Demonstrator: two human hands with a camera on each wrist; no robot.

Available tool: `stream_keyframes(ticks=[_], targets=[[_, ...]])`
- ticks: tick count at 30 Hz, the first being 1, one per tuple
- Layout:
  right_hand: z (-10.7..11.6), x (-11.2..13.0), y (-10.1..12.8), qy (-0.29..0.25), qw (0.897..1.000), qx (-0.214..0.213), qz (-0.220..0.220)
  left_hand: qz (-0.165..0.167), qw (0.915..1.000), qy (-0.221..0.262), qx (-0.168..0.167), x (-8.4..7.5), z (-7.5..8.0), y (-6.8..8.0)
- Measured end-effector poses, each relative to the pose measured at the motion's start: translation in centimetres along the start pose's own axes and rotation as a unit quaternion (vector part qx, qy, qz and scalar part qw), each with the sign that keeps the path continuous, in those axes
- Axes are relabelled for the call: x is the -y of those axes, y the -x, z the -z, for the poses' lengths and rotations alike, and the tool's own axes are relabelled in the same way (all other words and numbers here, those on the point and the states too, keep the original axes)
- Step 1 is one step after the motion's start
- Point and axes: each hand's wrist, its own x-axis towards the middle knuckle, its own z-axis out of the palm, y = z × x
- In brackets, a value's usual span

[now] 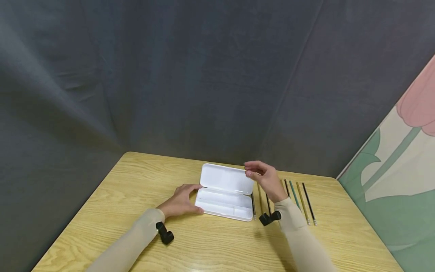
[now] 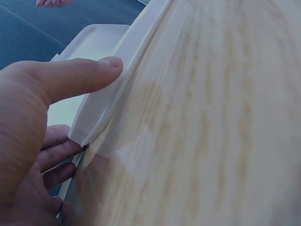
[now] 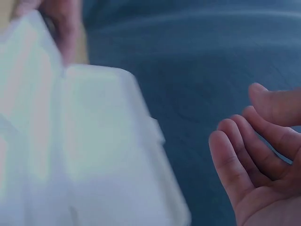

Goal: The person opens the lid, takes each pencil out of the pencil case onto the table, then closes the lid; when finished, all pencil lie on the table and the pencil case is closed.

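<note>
A white pencil case (image 1: 214,208) lies unfolded on the table, its lid (image 1: 224,178) leaning back toward the curtain. Its tray has a divider and nothing inside that I can see. My left hand (image 1: 180,202) grips the case's left end. In the left wrist view, the thumb (image 2: 89,77) presses on the front wall and the fingers reach round the corner. My right hand (image 1: 266,179) is raised near the lid's right end. Its fingers (image 3: 228,162) are loosely bent, with nothing between them, apart from the case in the right wrist view.
Right of the case lie several pencils, among them a teal pencil (image 1: 295,194), a gold pencil (image 1: 302,202) and a black pencil (image 1: 309,204). My right forearm partly covers the row. A dark curtain (image 1: 204,83) hangs behind the wooden table (image 1: 210,245); a flowered cloth (image 1: 401,181) hangs at right.
</note>
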Motion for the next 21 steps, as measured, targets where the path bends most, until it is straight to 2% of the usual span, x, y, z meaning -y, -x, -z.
stream_keyframes(ticks=[4, 9, 15, 21], targets=[[-3.1, -1.2, 0.0, 0.062, 0.996, 0.056, -0.028, -0.007, 1.0, 0.002, -0.004, 0.0, -0.1, -0.1], [-6.0, -2.8, 0.4, 0.149, 0.98, 0.131, -0.032, -0.011, 0.9999, -0.001, -0.007, 0.3, -0.3, -0.3], [-7.3, -3.8, 0.8, 0.171, 0.973, 0.15, -0.029, -0.012, 0.9999, -0.003, -0.011, 0.3, -0.3, -0.4], [-7.8, -4.7, 1.0, 0.225, 0.959, 0.172, -0.028, -0.009, 0.9999, -0.007, -0.009, 0.3, -0.3, -0.3]])
